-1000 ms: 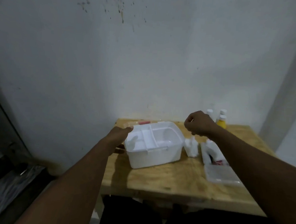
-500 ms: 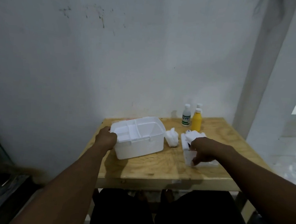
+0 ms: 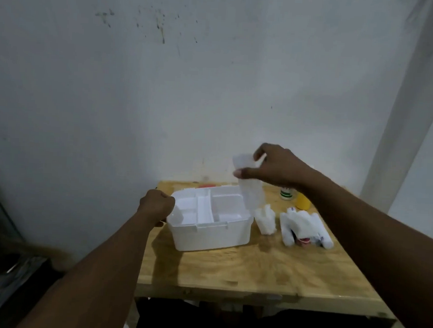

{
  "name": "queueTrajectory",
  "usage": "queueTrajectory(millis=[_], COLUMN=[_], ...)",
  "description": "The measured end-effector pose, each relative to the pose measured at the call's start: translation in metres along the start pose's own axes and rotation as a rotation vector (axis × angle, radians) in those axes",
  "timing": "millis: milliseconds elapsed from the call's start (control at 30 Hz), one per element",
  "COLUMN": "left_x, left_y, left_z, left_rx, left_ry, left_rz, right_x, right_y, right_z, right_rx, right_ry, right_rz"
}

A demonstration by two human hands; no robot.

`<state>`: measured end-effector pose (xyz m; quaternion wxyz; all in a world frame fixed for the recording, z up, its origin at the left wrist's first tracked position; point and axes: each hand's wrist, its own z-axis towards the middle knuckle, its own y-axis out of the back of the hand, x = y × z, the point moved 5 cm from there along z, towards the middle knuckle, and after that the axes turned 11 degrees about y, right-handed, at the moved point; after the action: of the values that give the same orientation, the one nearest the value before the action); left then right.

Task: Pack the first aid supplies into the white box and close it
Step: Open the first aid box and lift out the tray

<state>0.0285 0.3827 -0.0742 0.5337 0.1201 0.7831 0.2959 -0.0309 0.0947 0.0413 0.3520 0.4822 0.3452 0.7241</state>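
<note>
Head view: right hand (image 3: 273, 167) pinching translucent plastic tray (image 3: 249, 188), left hand (image 3: 157, 206) clenched on smooth white box (image 3: 209, 229) rim

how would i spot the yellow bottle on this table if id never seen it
Start at the wooden table and go to its far right corner, behind the right hand's forearm. The yellow plastic bottle stands beside a white bottle with a green label. It is the only yellow item there.
</note>
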Motion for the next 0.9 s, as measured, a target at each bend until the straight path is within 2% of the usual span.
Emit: queueTrajectory(millis=[67,200,300,600,733,833,900], left_x=[-0.002,-0.005,-0.006,-0.009,-0.008,-0.007,-0.008], left_y=[0.0,0.001,0.0,-0.004,-0.004,-0.005,-0.005], left_z=[0.003,0.012,0.018,0.027,0.028,0.028,0.028], left_rx=[0.005,0.049,0.119,0.203,0.216,0.23,0.237], left_ry=[-0.019,-0.027,0.007,0.016,0.018,0.026,0.029], left_rz=[0.032,0.074,0.079,0.072,0.063,0.054,0.046], right_x=[0.016,0.021,0.016,-0.001,-0.001,0.003,0.003], right_y=[-0.016,-0.077,-0.108,-0.157,-0.149,-0.133,-0.13], right_z=[0.021,0.04,0.044,0.037,0.038,0.04,0.039], right_rx=[0.023,0.226,0.287,0.417,0.436,0.521,0.52], right_ry=[-0.019,-0.084,-0.103,-0.145,-0.218,-0.4,-0.532], right_rz=[-0.045,-0.274,-0.359,-0.433,-0.319,-0.082,0.095])
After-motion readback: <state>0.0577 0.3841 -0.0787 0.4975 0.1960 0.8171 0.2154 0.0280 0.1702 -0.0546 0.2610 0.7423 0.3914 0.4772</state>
